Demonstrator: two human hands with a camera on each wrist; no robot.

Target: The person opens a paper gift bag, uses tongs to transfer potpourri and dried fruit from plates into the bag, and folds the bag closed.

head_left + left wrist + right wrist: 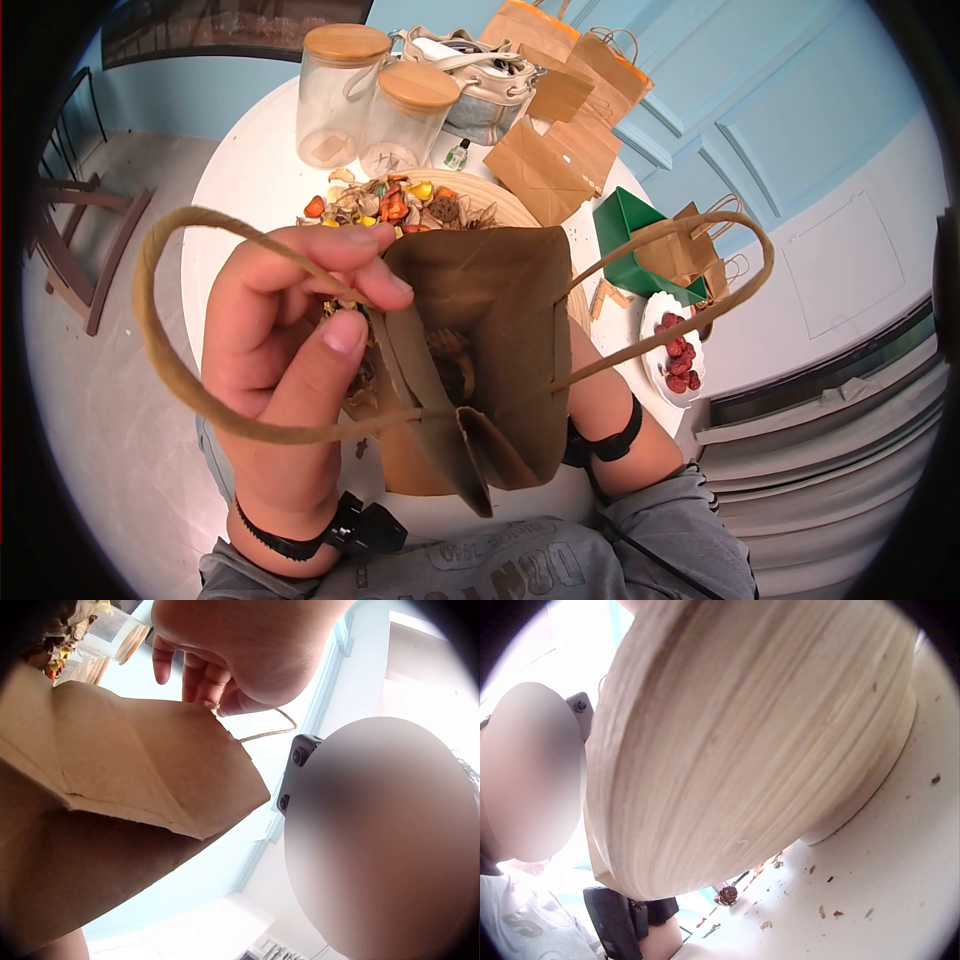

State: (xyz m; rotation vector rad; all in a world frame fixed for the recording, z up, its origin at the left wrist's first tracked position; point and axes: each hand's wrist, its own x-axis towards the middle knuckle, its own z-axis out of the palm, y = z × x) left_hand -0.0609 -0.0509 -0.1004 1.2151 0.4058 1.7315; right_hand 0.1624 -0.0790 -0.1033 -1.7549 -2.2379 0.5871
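A brown paper bag is held up with its mouth toward the head camera, its two loop handles standing out left and right. My left hand pinches the bag's left rim between thumb and fingers. In the left wrist view, the left hand is at the top edge of the bag. The bag hides my right hand in the head view; only the forearm shows. At the top of the right wrist view is a sliver of skin, beside the large wooden bowl. Something dark and yellowish lies inside the bag.
Dried pieces fill the bowl behind the bag. Beyond stand two wooden-lidded glass jars, a handbag, a small bottle and more paper bags. To the right are a green box and red dates on a plate.
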